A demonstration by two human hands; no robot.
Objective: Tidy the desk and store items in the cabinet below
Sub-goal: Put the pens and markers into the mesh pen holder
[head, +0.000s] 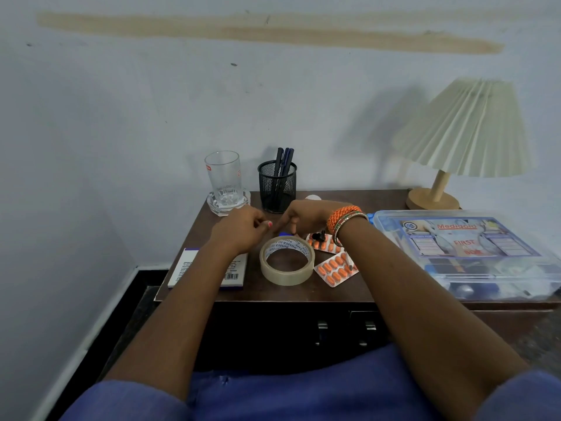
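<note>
Centrally, both hands meet above the dark brown wooden surface (349, 294), just behind a roll of clear adhesive tape (287, 261) that lies flat on it. The left hand (239, 227) has its fingers curled inward; whether it holds anything cannot be told. The right hand (306, 215), bangles at its wrist, has its fingers bent downward over a small blue object (283, 234) behind the tape; whether it grips that object cannot be told. Two blister strips of orange tablets (335, 270) lie just right of the tape. A white rectangular medicine box with a barcode (209, 270) lies under the left forearm. At the rear stand a clear drinking glass on a glass coaster (224, 180) and a black mesh pen holder (277, 186). A transparent plastic first-aid box (473, 250) and a cream pleated lamp (461, 132) occupy the right side. Cabinet doors with metal handles (321, 331) are seen below.
</note>
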